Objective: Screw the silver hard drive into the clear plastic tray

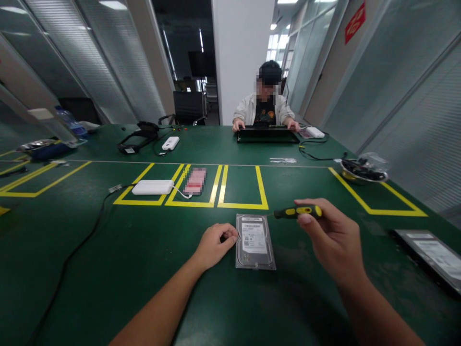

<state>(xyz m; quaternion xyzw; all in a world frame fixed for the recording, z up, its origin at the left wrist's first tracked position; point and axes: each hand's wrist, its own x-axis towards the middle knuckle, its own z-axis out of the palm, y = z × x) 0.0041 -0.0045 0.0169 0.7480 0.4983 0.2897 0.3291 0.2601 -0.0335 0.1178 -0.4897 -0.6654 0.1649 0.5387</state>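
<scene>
A silver hard drive (pixel 253 242) with a white label lies flat on the green table in front of me. My left hand (pixel 217 244) is closed at its left edge, fingertips and thumb gripping the side. In my right hand (pixel 333 235) is a yellow and black screwdriver (pixel 297 211), pinched by the handle and held roughly level. Its shaft points left to the drive's upper right corner; whether the tip touches a screw is too small to tell.
Another hard drive (pixel 434 252) lies at the right. A metal bowl (pixel 364 174) holds dark parts. Beyond the yellow tape outlines, a person (pixel 264 108) handles a black frame (pixel 268 136). A white power bank (pixel 152 187), a phone (pixel 195 181) and a black cable (pixel 84 236) are left.
</scene>
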